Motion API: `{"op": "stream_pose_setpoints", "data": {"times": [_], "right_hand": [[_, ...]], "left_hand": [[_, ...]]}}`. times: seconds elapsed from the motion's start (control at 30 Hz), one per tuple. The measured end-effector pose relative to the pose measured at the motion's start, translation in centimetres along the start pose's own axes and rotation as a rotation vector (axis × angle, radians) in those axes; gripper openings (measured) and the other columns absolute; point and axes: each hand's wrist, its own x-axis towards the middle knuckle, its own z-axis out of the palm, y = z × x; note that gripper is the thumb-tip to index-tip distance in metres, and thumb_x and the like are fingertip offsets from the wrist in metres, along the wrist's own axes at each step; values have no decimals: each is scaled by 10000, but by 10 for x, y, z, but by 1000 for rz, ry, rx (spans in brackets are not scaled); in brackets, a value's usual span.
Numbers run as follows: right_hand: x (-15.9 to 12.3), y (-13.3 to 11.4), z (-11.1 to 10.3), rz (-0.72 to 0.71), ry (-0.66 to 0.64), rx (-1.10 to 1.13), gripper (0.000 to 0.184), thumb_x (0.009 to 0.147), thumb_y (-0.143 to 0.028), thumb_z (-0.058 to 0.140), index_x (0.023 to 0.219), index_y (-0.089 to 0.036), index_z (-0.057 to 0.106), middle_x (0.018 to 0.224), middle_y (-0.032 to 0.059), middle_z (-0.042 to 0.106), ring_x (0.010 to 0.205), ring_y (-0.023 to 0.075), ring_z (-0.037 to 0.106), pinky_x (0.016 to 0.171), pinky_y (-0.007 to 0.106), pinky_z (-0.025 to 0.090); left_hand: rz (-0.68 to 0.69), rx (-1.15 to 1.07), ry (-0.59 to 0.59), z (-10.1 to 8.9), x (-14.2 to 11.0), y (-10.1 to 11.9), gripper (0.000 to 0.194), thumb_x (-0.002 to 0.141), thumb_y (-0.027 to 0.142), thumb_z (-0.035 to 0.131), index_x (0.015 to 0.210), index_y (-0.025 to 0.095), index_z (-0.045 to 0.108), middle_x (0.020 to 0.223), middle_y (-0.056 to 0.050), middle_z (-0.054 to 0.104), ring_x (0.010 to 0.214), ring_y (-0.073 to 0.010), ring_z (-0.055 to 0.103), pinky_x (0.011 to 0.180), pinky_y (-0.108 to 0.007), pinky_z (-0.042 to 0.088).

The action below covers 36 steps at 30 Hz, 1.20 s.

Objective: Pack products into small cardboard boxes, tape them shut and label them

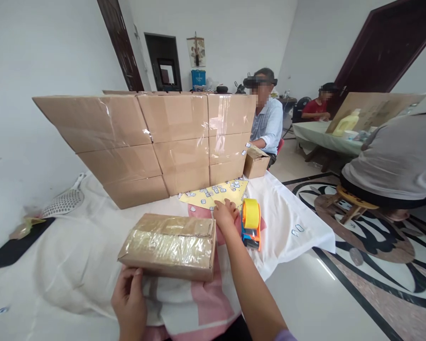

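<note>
A small cardboard box [170, 244] sealed with clear tape lies in front of me on the white cloth [67, 251]. My left hand [129, 296] rests against its near lower corner, fingers curled on the edge. My right hand [225, 213] reaches past the box's far right corner, fingers bent down onto a yellow sheet [213, 194] strewn with several small white labels. A tape dispenser [251, 222] with a yellow roll stands just right of that hand.
A wall of stacked taped cartons [156, 142] stands behind the sheet, with a small open box [256, 162] at its right end. A seated person [266, 118] works beyond it; another sits on a stool [394, 161] at right. A white scoop [64, 201] lies at left.
</note>
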Motion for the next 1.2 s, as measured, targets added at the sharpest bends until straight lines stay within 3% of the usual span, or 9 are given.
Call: {"op": "stream_pose_setpoints", "data": {"times": [0.1,0.3,0.53,0.83,1.03,1.2], "right_hand": [[-6,-5,2,14,21,21,343,969,-310,556,1286,-318,687,1444,124,511,1266,354,423,965,452,321],[-3,-10,10,29,41,44,182,953,-202,537,1000,-230,711,1261,136,582,1150,307,460,890,418,315],[-3,-8,8,43,65,62,209,918,-212,585,1107,-222,674,1258,149,557,1132,315,439,886,420,308],[2,-12,13,58,87,213,174,870,-120,543,914,-198,692,1185,134,601,1081,298,482,893,421,309],[-1,-15,-8,30,143,508,171,873,-119,521,879,-206,668,986,92,714,992,260,596,898,370,384],[-13,-21,-43,-94,153,864,130,923,-294,538,890,-207,628,744,14,701,727,184,665,699,268,478]], "left_hand": [[-1,-14,8,1,-2,5,327,777,488,696,713,182,601,868,-21,669,881,-204,591,872,-361,442],[23,-17,33,7,-5,12,300,819,456,665,710,189,585,825,3,620,874,-189,561,879,-357,422],[31,-42,29,9,-5,13,293,820,445,664,711,190,570,817,7,609,875,-185,558,897,-349,429],[-1,-44,22,10,-6,19,311,820,468,660,713,192,566,862,-9,634,922,-201,573,928,-368,436],[11,-44,32,9,-5,16,312,810,477,667,716,194,579,880,-11,642,954,-213,593,960,-381,442],[-7,-51,41,8,-2,10,337,781,505,684,707,192,583,893,-15,656,946,-213,588,959,-381,439]]}}
